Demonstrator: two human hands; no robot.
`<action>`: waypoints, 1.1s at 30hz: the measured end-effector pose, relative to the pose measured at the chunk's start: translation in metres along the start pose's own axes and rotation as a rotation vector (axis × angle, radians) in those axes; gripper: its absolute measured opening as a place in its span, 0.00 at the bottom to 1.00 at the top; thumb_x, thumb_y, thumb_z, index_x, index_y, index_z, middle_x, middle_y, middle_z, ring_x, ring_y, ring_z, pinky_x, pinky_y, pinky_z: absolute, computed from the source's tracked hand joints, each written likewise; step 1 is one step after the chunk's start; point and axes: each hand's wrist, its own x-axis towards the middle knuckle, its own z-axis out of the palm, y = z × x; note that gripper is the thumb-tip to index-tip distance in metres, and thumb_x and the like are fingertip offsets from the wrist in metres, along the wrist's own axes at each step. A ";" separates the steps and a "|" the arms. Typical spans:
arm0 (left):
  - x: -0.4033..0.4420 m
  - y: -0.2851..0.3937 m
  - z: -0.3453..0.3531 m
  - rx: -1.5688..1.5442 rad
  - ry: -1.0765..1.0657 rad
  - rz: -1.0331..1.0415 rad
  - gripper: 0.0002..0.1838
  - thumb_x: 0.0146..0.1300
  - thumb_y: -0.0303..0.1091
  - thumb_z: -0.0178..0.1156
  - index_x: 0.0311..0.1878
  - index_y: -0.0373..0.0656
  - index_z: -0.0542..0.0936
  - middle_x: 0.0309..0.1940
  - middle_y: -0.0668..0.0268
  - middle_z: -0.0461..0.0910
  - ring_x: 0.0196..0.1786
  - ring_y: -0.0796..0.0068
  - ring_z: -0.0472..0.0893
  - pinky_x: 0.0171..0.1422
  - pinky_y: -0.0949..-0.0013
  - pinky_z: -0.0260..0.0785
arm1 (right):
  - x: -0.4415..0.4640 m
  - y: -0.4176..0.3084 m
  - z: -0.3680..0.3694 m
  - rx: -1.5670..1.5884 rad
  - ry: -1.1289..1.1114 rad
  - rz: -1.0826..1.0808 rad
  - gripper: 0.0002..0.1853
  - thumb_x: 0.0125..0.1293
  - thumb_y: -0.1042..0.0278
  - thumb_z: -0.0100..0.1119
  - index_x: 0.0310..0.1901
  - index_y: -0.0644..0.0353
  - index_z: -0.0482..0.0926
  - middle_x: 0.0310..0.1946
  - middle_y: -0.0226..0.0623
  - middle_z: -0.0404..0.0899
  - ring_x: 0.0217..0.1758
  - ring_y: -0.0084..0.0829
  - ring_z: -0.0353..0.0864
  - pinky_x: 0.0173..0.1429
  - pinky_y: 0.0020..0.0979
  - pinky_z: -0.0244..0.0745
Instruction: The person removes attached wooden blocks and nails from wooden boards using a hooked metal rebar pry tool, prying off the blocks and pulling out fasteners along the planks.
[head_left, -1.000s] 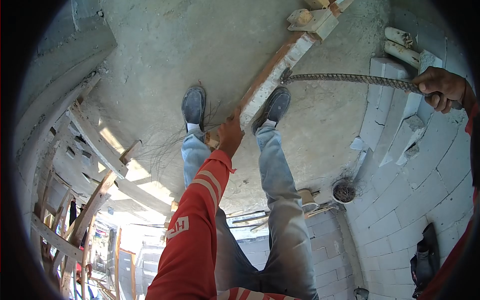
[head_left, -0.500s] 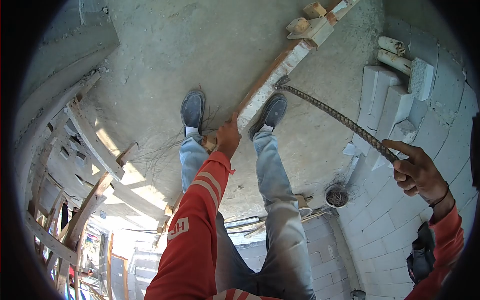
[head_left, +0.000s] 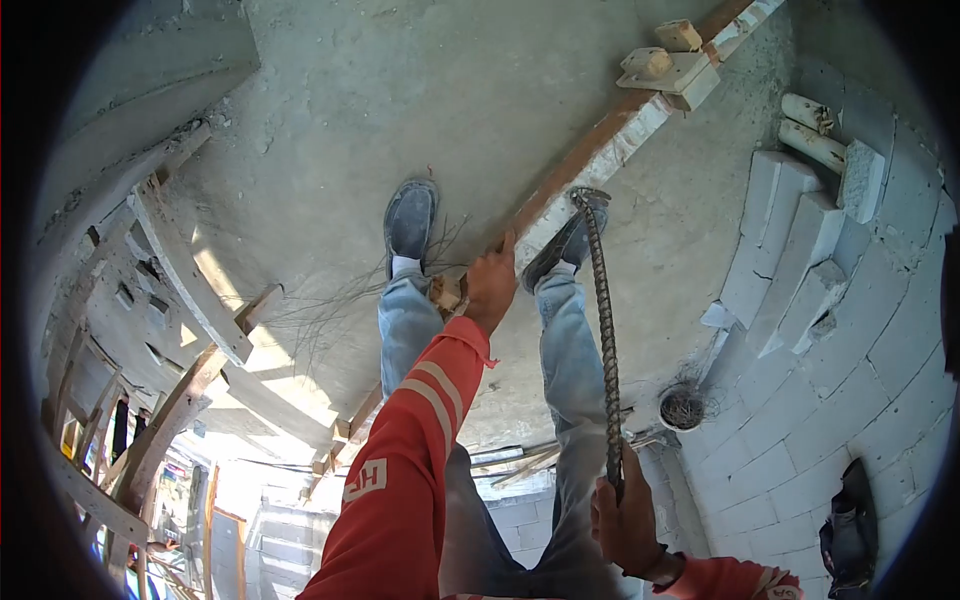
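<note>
My left hand [head_left: 490, 287] is closed round the near part of a long wooden beam [head_left: 634, 133], between my shoes. One side of the beam is brown, the other crusted with pale cement. In my right hand [head_left: 628, 522], low in front of my right leg, is the lower end of a ribbed rebar pry bar [head_left: 607, 335]. Its bent, claw-like tip rests at the beam's cemented face, just above my right shoe [head_left: 562, 247]. Whether the claw grips anything there I cannot tell.
Small wood blocks [head_left: 668, 72] sit across the beam's far part. Pale blocks [head_left: 800, 265] and two white tubes [head_left: 812, 146] lie by the right wall. Thin wire [head_left: 325, 305] is strewn left of my feet. A round wire-filled container [head_left: 682, 408] stands right; timber framing [head_left: 190, 275] rises left.
My right hand has swung down and left, bringing the pry bar from a slant to nearly upright in view. Its claw stays by the beam. My left hand keeps its hold.
</note>
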 end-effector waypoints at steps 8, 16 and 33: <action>-0.024 0.011 -0.026 -0.102 -0.211 -0.033 0.55 0.48 0.43 0.77 0.77 0.49 0.55 0.43 0.50 0.83 0.47 0.48 0.84 0.53 0.51 0.77 | 0.000 -0.013 -0.147 0.542 -0.184 0.246 0.30 0.74 0.63 0.55 0.72 0.63 0.60 0.19 0.18 0.59 0.18 0.12 0.55 0.20 0.20 0.52; -0.023 0.015 -0.015 -0.070 -0.170 -0.062 0.56 0.48 0.44 0.77 0.77 0.50 0.55 0.45 0.50 0.81 0.47 0.49 0.84 0.52 0.52 0.77 | 0.081 -0.046 -0.315 0.235 -0.449 0.206 0.31 0.73 0.56 0.58 0.70 0.66 0.63 0.18 0.19 0.51 0.15 0.11 0.47 0.13 0.19 0.40; -0.020 0.017 -0.031 -0.112 -0.192 -0.103 0.53 0.47 0.40 0.77 0.76 0.52 0.57 0.45 0.49 0.82 0.47 0.46 0.83 0.51 0.50 0.77 | 0.115 -0.146 -0.388 -0.143 -0.372 0.246 0.31 0.68 0.48 0.63 0.62 0.65 0.71 0.17 0.21 0.57 0.13 0.09 0.51 0.10 0.17 0.44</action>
